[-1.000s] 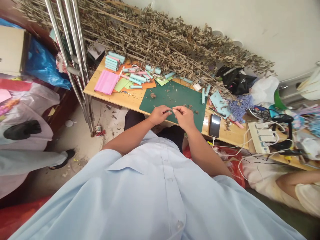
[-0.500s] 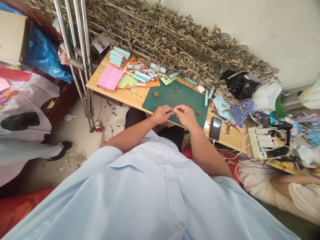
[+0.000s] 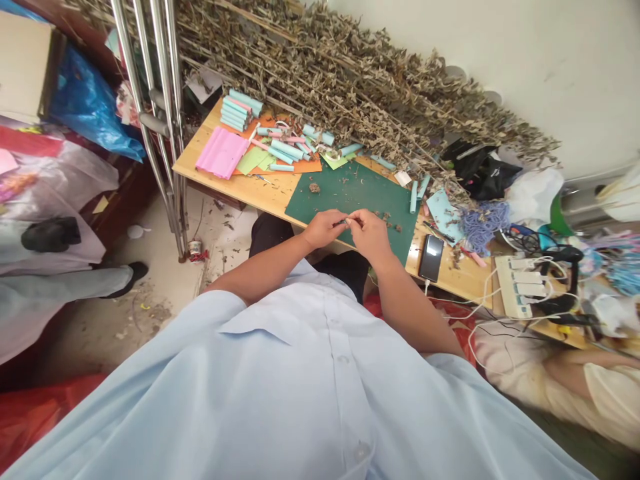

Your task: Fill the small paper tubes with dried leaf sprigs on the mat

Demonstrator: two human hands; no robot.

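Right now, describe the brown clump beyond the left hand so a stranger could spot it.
Find the wooden table, then the dark green mat on it. Toward the mat's left side, beyond the left hand, sits the brown clump, noticeably bigger than each of the brown bits to its right.

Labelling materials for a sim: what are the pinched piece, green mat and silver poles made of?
Pinched piece: material unclear; only a small dark sliver shows.
Green mat: matte, likely plastic or rubber, given its flat, even green.
Silver poles: polished, probably metal, given their bright lengthwise highlights.
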